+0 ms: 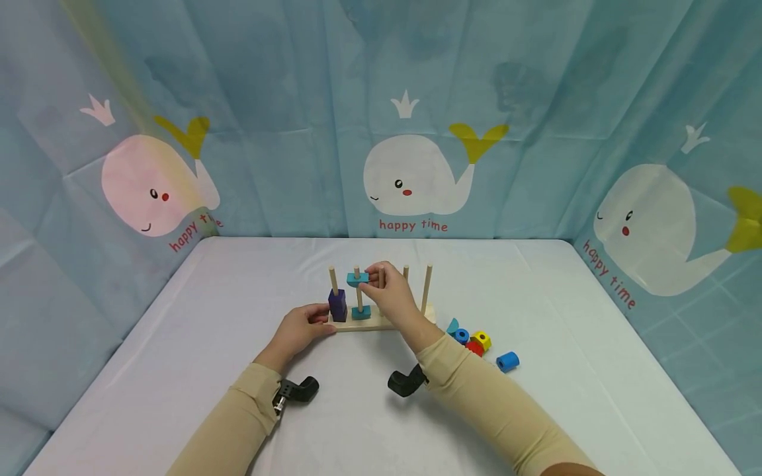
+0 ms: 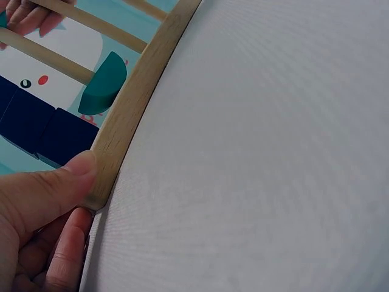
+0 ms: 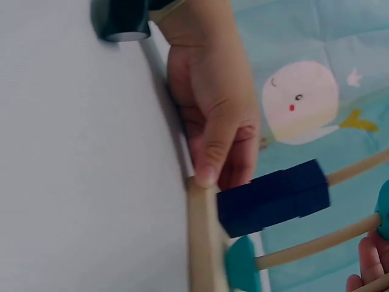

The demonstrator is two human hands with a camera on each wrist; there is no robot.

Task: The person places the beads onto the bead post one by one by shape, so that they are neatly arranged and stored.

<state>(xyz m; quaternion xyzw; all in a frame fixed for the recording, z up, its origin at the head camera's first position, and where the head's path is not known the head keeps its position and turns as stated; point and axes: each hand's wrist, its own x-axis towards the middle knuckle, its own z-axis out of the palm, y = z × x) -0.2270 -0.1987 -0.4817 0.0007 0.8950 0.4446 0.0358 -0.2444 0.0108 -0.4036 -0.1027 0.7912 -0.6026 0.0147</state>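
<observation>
A wooden peg stand (image 1: pixel 372 324) with several upright pegs sits on the table. My left hand (image 1: pixel 300 328) grips the left end of its base, thumb on the near face, as the left wrist view shows. Dark purple blocks (image 1: pixel 337 305) are stacked on the leftmost peg. On the second peg, a teal half-round block (image 1: pixel 360 313) rests at the bottom. Near that peg's top, my right hand (image 1: pixel 389 294) pinches another teal block (image 1: pixel 357 279), with the peg's tip poking out above it. Only part of the right hand's fingers (image 3: pixel 372 258) shows in the right wrist view.
Loose blocks lie right of the stand: a teal one (image 1: pixel 452 326), a blue one (image 1: pixel 461 336), a yellow one (image 1: pixel 481 340), a red one (image 1: pixel 474 348) and a blue cylinder (image 1: pixel 508 361). A whale-print curtain (image 1: pixel 286 172) hangs behind the white table (image 1: pixel 196 330).
</observation>
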